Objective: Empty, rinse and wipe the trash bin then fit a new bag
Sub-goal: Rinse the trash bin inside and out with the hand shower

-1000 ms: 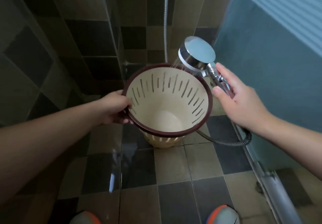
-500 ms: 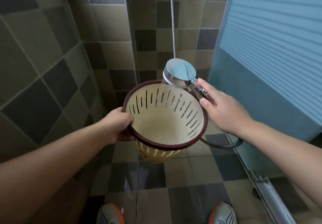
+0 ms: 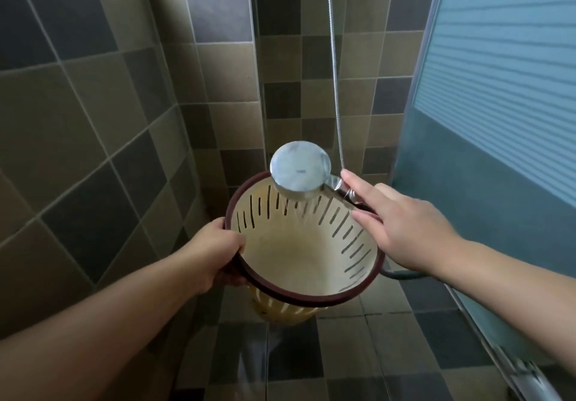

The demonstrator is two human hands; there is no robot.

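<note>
Your left hand [image 3: 218, 246] grips the dark brown rim of the bin [image 3: 299, 254] on its left side, fingers curled over the edge and the thumb inside, so the bin hangs above the tiled floor [image 3: 349, 350] rather than standing on it. The bin is cream plastic with narrow slots cut around its upper wall, and it is tilted with its open mouth toward you; the inside bottom looks bare and a little stained.

Your right hand [image 3: 402, 223] is wrapped around the handle of the shower head [image 3: 300, 168], with the forefinger stretched along the handle toward the head. The round chrome head sits just over the far rim of the bin, face down, and thin streams of water fall from it onto the slotted far wall inside.

The metal hose [image 3: 335, 67] runs from below your right wrist, where a short dark loop shows beside the bin, and rises straight up in front of the far wall. That wall [image 3: 218, 120] and the one on your left are laid in brown, tan and dark grey tiles. To your right stands a frosted blue-green glass door [image 3: 498, 104] with horizontal ribbing in its upper part.
</note>
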